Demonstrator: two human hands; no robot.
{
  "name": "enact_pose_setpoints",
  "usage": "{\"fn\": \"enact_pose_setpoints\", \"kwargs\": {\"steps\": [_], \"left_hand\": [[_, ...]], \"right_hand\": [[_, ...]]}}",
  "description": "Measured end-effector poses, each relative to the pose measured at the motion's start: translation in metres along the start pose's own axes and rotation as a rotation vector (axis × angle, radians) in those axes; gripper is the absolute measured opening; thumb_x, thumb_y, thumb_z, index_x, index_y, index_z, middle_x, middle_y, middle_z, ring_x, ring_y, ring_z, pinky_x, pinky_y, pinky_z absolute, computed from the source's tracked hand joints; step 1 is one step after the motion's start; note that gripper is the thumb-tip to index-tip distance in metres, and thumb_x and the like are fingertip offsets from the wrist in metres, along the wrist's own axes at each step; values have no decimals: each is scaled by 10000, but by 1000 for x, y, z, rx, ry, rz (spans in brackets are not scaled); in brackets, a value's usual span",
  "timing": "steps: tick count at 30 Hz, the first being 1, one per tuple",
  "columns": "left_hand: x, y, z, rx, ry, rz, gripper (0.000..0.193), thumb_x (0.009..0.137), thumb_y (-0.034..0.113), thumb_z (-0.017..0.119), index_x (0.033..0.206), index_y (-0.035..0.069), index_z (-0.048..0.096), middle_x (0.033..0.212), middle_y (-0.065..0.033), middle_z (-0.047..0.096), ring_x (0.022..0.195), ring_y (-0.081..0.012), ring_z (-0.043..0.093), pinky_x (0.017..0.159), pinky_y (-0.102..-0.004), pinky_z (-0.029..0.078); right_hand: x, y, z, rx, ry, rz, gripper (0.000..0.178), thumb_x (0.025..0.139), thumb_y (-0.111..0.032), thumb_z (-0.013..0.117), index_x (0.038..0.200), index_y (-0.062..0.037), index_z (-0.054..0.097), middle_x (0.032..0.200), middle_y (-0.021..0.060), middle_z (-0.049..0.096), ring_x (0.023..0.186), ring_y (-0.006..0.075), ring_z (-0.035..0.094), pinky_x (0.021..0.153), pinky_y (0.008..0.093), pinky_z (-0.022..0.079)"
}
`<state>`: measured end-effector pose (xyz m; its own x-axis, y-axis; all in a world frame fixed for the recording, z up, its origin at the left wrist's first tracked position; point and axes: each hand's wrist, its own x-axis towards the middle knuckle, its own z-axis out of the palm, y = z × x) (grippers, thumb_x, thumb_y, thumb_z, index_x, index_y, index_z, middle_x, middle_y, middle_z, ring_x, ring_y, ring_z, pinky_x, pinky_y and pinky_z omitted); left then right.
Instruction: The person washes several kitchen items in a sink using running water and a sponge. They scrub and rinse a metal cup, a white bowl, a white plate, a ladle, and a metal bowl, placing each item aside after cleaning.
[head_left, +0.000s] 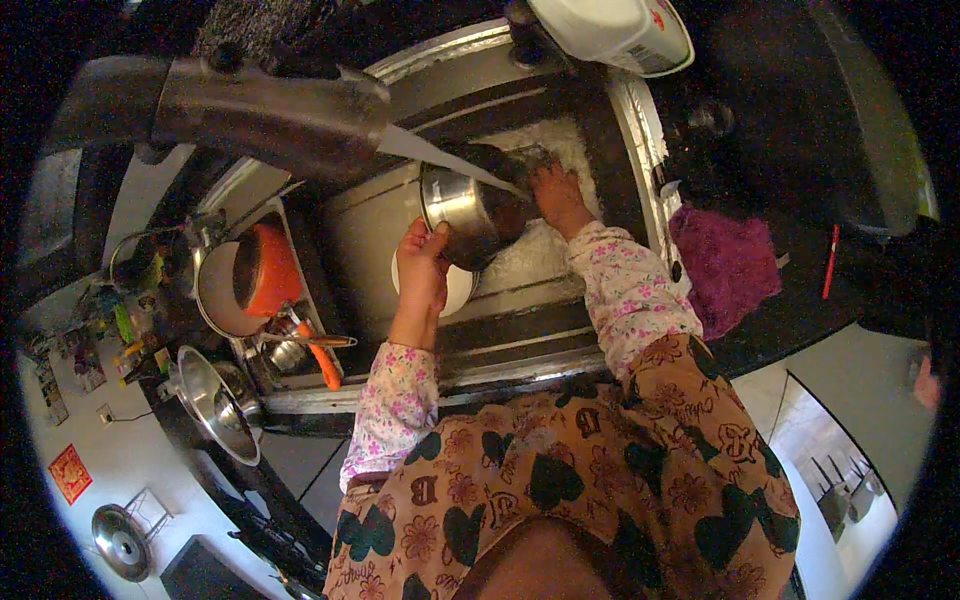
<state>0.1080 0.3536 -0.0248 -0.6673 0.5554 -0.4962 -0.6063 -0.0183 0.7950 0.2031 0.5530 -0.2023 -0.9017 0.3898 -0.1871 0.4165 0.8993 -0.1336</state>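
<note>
A shiny metal pot [458, 205] is tilted on its side over the sink [345, 265], its dark part turned to the right. My left hand [424, 262] grips its near-left rim, thumb on the outer wall. Water [440, 160] streams from the wide grey faucet [270, 110] across the pot toward my right hand [560, 198]. That hand is just right of the pot, fingers stretched out and loosely apart; whether they touch the pot is too dim to tell. Beneath the pot, partly hidden, sits a white bowl [460, 290].
Left of the basin stand an orange pot [272, 270], an orange-handled utensil [326, 362] and a metal basin [215, 400]. A purple cloth [722, 268] lies on the right counter, with a red pen-like stick [831, 262] beyond it. A white jug [620, 35] stands at the back edge.
</note>
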Motion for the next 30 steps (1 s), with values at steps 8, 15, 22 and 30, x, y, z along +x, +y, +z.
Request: {"fn": "enact_pose_setpoints", "kwargs": {"steps": [8, 15, 22, 30], "left_hand": [[5, 0, 20, 9, -68, 12, 201, 862, 22, 477, 1052, 7, 541, 939, -65, 618, 829, -159, 597, 727, -272, 476], [1, -14, 56, 44, -79, 2, 243, 918, 205, 464, 1042, 13, 547, 924, -47, 600, 848, -126, 546, 766, -259, 432], [-33, -18, 73, 232, 20, 164, 279, 921, 299, 469, 891, 41, 571, 825, 19, 544, 752, -72, 453, 674, -221, 372], [-32, 3, 60, 184, 49, 292, 270, 918, 273, 475, 753, 64, 517, 656, 55, 426, 607, -46, 375, 537, -224, 325]], "right_hand": [[-46, -19, -92, 168, -675, 60, 251, 723, -96, 594, 963, -21, 608, 1081, 146, 568, 1032, 289, 532, 862, 380, 435], [-120, -64, -194, 594, 459, -51, 446, 746, -184, 599, 1119, 28, 477, 1117, 174, 525, 1073, 363, 468, 917, 449, 384], [-38, -28, -172, 945, 269, 492, 464, 758, -143, 548, 1166, 46, 429, 1113, 199, 524, 1079, 397, 473, 924, 419, 392], [-102, -109, -219, 403, 713, -112, 398, 717, -60, 486, 1110, -1, 502, 1033, 211, 546, 938, 366, 538, 872, 415, 421]]}}
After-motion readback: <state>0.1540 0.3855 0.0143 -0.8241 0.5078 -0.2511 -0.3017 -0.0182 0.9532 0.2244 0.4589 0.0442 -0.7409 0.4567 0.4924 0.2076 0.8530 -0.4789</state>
